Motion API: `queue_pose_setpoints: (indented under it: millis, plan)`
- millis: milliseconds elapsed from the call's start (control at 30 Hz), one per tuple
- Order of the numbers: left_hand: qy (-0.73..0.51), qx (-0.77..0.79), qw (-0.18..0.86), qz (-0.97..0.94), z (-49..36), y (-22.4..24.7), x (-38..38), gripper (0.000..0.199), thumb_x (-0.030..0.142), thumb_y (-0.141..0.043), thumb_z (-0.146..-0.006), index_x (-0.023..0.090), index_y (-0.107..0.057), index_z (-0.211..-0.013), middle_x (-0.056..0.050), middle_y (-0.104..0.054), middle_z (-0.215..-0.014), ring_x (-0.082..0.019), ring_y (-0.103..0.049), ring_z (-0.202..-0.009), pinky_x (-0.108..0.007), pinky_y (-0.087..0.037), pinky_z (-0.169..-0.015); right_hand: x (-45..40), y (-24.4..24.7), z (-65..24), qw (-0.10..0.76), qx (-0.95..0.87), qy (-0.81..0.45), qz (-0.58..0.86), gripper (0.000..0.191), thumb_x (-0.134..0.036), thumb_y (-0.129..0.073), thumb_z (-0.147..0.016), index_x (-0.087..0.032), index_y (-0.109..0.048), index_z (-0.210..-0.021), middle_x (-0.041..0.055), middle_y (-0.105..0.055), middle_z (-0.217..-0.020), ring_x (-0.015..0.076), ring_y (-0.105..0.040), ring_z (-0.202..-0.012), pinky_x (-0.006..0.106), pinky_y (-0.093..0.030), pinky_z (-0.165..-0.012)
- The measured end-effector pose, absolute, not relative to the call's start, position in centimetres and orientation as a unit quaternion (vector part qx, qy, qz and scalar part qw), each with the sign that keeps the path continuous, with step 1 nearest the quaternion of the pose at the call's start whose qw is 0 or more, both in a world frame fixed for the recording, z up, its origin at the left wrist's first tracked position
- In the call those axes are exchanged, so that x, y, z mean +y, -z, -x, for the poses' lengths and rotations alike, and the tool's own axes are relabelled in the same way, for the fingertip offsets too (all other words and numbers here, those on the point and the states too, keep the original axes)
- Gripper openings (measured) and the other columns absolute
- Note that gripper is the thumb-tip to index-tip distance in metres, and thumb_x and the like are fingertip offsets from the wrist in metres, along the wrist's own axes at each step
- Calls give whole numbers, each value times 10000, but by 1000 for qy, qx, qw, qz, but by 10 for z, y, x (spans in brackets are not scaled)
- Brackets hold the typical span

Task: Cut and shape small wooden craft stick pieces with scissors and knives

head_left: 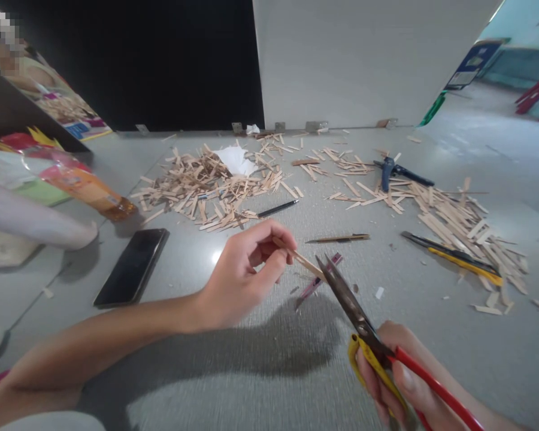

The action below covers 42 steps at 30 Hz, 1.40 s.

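Note:
Between the thumb and fingers of my left hand [247,278] is a thin wooden stick [308,263], pinched and pointing right. My right hand [404,377] is wrapped round scissors [353,308] with one yellow and one red handle. The scissor blades are slightly apart, with their tips at the stick's far end. Beneath that end lies a small pinkish-purple cutter [320,281] on the grey table [233,371]. A thin brown pointed tool [339,238] rests just beyond it.
Heaped wood pieces [193,179] lie back left, with white paper [236,160] and a black pen [278,208]. At right are more sticks [449,221], a dark clamp-like tool [388,172] and a yellow-black cutter [453,257]. A phone [132,267], a bottle [90,191] and another person's arm [31,215] are left.

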<state>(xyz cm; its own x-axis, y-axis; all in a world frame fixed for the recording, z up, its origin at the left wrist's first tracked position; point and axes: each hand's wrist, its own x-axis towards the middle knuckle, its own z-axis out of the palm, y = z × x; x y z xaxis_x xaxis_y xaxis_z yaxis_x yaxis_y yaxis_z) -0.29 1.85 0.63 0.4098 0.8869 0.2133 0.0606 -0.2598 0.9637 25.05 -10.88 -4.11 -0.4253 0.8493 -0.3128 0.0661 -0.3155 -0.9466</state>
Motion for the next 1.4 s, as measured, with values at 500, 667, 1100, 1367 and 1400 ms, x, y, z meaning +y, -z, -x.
queue_pose_setpoints:
  millis: [500,667,1100,1367,1400]
  plan:
    - [-431,277,519,-684,1,-5,27,173,52,-628,-880,189,-687,-792,-18,-718,-849,-99,-669,-643,-217,-602,-608,-116,46,-260,265,-475,-742,391,715,-930,-451,-949,-228,-580,-899,-47,-480,-657,89,-400,-476,224,-399,-496]
    - [-464,238,499,-692,4,-3,36,225,12,-647,-903,173,-718,-764,-36,-756,-894,-107,-717,-678,-214,-649,-634,-113,44,-263,234,-477,-752,391,771,-960,-458,-924,-203,-601,-914,-45,-459,-645,98,-457,-523,203,-378,-493]
    - [-415,141,433,-788,12,-4,51,257,-16,-727,-921,186,-765,-768,-59,-826,-908,-122,-741,-718,-210,-591,-666,-112,36,-265,211,-477,-731,440,715,-942,-578,-883,-228,-531,-855,-61,-506,-680,38,-336,-434,215,-383,-472]
    - [-385,127,417,-813,15,-7,56,242,35,-748,-948,193,-768,-766,-66,-841,-913,-135,-764,-741,-210,-591,-678,-107,14,-252,185,-445,-704,522,806,-1033,-597,-753,-237,-494,-818,-68,-522,-676,50,-388,-486,214,-340,-484]
    - [-382,125,417,-815,14,-6,56,242,30,-748,-944,193,-766,-767,-64,-841,-913,-134,-767,-752,-205,-592,-685,-108,16,-253,185,-450,-702,520,794,-1023,-594,-772,-237,-491,-825,-69,-522,-684,48,-385,-487,213,-346,-487]
